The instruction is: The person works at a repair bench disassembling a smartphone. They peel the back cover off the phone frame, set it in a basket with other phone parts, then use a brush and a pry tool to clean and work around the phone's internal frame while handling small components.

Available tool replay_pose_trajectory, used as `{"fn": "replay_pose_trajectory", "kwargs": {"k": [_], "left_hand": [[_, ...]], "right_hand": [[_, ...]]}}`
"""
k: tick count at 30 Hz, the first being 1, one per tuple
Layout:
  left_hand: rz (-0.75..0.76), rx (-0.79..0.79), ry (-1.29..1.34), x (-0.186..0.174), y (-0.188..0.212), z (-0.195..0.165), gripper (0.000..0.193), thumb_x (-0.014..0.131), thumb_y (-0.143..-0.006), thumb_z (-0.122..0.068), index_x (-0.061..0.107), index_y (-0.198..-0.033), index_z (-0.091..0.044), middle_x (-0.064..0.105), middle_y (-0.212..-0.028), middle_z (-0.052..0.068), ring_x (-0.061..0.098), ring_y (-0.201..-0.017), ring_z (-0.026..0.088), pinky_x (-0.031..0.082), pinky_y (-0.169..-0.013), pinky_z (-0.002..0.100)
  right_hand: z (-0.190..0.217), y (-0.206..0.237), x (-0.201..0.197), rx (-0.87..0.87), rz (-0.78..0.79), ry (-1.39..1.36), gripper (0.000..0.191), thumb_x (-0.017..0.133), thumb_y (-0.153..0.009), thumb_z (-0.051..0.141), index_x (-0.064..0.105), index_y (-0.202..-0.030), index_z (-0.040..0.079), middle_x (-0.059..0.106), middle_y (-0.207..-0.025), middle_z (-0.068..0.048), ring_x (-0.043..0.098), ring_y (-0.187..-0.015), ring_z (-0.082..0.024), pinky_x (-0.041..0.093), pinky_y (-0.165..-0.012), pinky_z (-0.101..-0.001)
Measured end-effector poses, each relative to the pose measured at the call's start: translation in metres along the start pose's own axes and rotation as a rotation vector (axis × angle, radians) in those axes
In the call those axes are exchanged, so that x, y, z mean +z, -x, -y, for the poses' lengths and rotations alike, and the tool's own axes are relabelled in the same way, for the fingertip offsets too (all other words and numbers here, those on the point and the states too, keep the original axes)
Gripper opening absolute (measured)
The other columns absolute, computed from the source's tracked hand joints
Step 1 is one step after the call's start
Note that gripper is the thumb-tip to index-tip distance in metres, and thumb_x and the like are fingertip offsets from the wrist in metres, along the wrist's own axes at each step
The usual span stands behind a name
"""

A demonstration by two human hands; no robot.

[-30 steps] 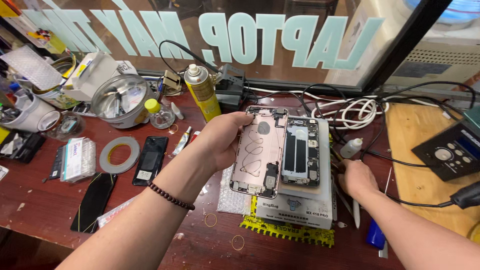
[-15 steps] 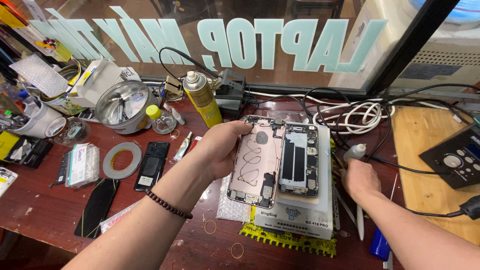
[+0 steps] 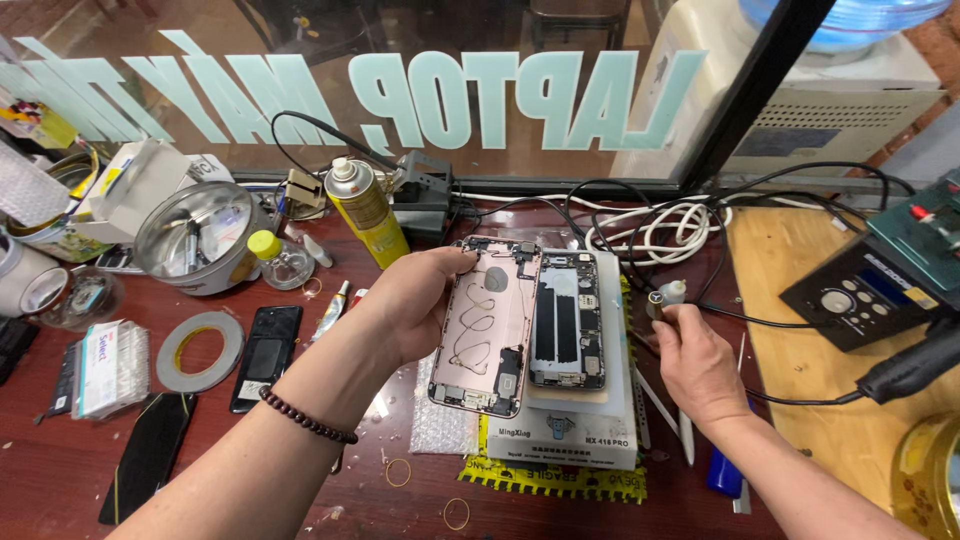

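Pink phone housing [image 3: 487, 330], back shell with its inside facing up, is held tilted above the tabletop [image 3: 60, 470] in the left hand [image 3: 415, 300], thumb on its top edge, fingers wrapped behind the left side; that grip is closed on the housing. Just beside it to the right, a second opened phone body [image 3: 567, 320], dark inside, lies flat on a white box [image 3: 590, 430], the pink shell's lower edge overlapping the box corner. Right hand [image 3: 695, 365] sits right of the box, its grip closed around a small silver-tipped tool [image 3: 662, 297] that pokes up from the fist. Beaded bracelet [image 3: 305, 420] on the left wrist. Yellow spray can [image 3: 365, 210] stands behind the left hand, near a metal bowl [image 3: 190, 235] and a small yellow-capped bottle [image 3: 275, 258]. Tape roll [image 3: 200, 350] and a black phone [image 3: 266, 343] lie left, well apart from the hands. White cables [image 3: 670, 225] coiled at the back; black control unit [image 3: 860, 295] on a wooden board [image 3: 800, 400] far right.
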State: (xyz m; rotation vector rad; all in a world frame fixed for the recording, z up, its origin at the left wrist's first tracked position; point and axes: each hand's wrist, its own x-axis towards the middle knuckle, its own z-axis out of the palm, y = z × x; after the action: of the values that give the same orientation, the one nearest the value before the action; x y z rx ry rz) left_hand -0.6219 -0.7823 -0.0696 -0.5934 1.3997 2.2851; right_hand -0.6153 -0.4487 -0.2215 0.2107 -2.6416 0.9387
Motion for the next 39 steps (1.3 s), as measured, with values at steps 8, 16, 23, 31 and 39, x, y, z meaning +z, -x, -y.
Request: {"fn": "replay_pose_trajectory", "kwargs": {"k": [8, 16, 23, 31, 39], "left_hand": [[0.071, -0.006, 0.001, 0.002, 0.011, -0.004, 0.022, 0.051, -0.101, -0.015, 0.062, -0.108, 0.002, 0.070, -0.098, 0.011, 0.072, -0.083, 0.020, 0.062, -0.081, 0.036], [0.089, 0.003, 0.018, -0.003, 0.021, -0.012, 0.022, 0.052, -0.100, -0.016, 0.062, -0.106, 0.003, 0.071, -0.098, 0.011, 0.072, -0.084, 0.020, 0.062, -0.081, 0.037], [0.042, -0.026, 0.040, -0.017, 0.021, -0.009, 0.024, 0.050, -0.100, -0.016, 0.062, -0.106, 0.004, 0.071, -0.099, 0.013, 0.073, -0.084, 0.021, 0.063, -0.081, 0.038], [0.021, -0.048, 0.059, -0.018, 0.015, -0.006, 0.025, 0.049, -0.102, -0.016, 0.063, -0.108, 0.004, 0.072, -0.100, 0.014, 0.073, -0.085, 0.022, 0.063, -0.083, 0.037], [0.034, -0.040, 0.028, -0.004, 0.013, -0.010, 0.021, 0.049, -0.101, -0.016, 0.062, -0.107, 0.000, 0.071, -0.099, 0.012, 0.072, -0.085, 0.022, 0.062, -0.082, 0.039]], "right_hand": [[0.040, 0.011, -0.028, 0.307, 0.058, -0.015, 0.024, 0.064, -0.095, 0.019, 0.060, -0.117, 0.008, 0.076, -0.086, -0.012, 0.076, -0.075, -0.027, 0.059, -0.071, -0.0394], [0.012, -0.004, -0.022, 0.817, 0.435, -0.105, 0.024, 0.067, -0.092, 0.017, 0.075, -0.096, -0.005, 0.078, -0.078, -0.018, 0.076, -0.068, -0.025, 0.063, -0.064, -0.0378], [-0.003, 0.012, -0.013, 0.709, 0.431, 0.344, 0.018, 0.066, -0.089, 0.008, 0.080, -0.092, -0.003, 0.079, -0.074, -0.021, 0.079, -0.070, -0.029, 0.061, -0.075, -0.0385], [-0.026, 0.007, 0.001, 0.838, 0.499, 0.417, 0.012, 0.071, -0.084, -0.002, 0.078, -0.091, -0.008, 0.078, -0.080, -0.023, 0.081, -0.075, -0.032, 0.066, -0.072, -0.0412], [-0.044, -0.001, 0.016, 1.198, 0.202, -0.036, 0.014, 0.063, -0.088, -0.008, 0.072, -0.098, -0.013, 0.078, -0.107, -0.028, 0.083, -0.083, -0.039, 0.066, -0.055, -0.0406]]}}
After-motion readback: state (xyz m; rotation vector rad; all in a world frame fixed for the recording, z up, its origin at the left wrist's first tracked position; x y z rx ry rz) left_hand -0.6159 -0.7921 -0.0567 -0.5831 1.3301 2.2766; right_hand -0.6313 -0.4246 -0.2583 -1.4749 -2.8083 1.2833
